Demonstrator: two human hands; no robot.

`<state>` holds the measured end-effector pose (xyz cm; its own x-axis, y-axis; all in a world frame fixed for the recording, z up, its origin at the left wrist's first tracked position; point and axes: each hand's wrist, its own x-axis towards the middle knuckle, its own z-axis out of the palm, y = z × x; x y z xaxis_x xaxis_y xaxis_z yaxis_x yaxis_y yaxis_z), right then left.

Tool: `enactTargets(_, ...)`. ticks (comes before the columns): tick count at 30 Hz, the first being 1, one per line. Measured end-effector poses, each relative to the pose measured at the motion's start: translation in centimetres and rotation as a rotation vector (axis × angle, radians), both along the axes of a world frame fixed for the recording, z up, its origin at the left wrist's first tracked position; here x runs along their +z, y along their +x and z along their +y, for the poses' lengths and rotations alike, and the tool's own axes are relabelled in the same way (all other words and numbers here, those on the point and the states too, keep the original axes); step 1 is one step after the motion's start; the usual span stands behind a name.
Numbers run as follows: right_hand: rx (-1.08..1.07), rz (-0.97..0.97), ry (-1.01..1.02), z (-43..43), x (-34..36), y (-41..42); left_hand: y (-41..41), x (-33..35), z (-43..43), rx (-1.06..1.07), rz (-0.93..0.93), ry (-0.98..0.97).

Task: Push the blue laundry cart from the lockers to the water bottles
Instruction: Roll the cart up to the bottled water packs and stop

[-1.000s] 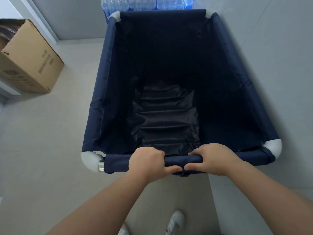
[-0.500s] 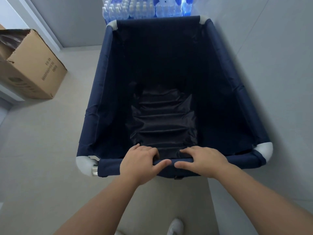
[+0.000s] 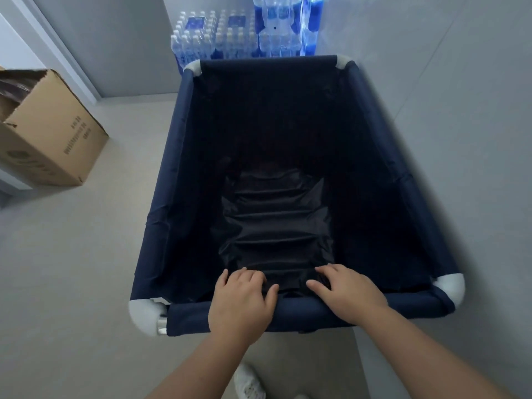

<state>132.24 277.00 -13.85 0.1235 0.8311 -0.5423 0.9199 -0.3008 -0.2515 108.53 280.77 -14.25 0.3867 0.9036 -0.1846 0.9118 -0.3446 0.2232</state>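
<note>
Both hands were wrapped around the near bar a second ago, and now they are letting go: the left hand (image 3: 241,303) and the right hand (image 3: 347,293) are lying flat on top of the bar with fingers spread, so each grip is loose and holding nothing. More of the water bottles (image 3: 230,41) are showing now than before. The blue laundry cart (image 3: 184,156) is standing with its far bar just in front of the bottle packs, and its right side is running close along the grey wall (image 3: 460,110). I cannot tell if the cart is touching the bottles or the wall, because the cart's own rim is hiding the gap. The cart's wheels are hidden too. Inside the cart it is very dark, and only wrinkled cloth at the bottom is showing. The top of the bottle stack is being cut off by the picture edge. On the left, bare floor (image 3: 72,254) is leaving lots of open room, up to a cardboard box (image 3: 57,139) well apart from the cart. The box is carrying dark print, but it is too small to read. A white shoe (image 3: 249,383) is peeking out below the arms.
</note>
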Motion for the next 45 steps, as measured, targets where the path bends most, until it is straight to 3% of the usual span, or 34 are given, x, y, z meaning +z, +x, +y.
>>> enactTargets(16, -0.001, -0.044, -0.256, 3.2, 0.6, 1.2, 1.2, 0.7, 2.5, -0.127, -0.072, 0.140)
enactTargets(24, 0.251, -0.030, -0.018, 2.3, 2.3, 1.4, 1.5, 0.3, 4.3, -0.358, -0.041, 0.106)
enactTargets(28, 0.231, 0.020, -0.061, 2.8, 2.7, 1.8, 2.2, 0.7, 4.2, -0.377, 0.017, 0.120)
enactTargets(32, 0.260, 0.002, -0.114, 2.9, 3.3, 4.0, 4.6, 0.9, 3.0, -0.360, 0.050, 0.222)
enactTargets(38, 0.313, -0.036, -0.099, 2.8, 3.1, 4.9, 5.6, 0.9, 3.0, -0.352, 0.048, 0.185)
enactTargets(45, 0.091, 0.040, -0.145, 4.4, 1.1, 5.5, 5.6, 1.3, 3.7, -0.111, -0.153, 0.028)
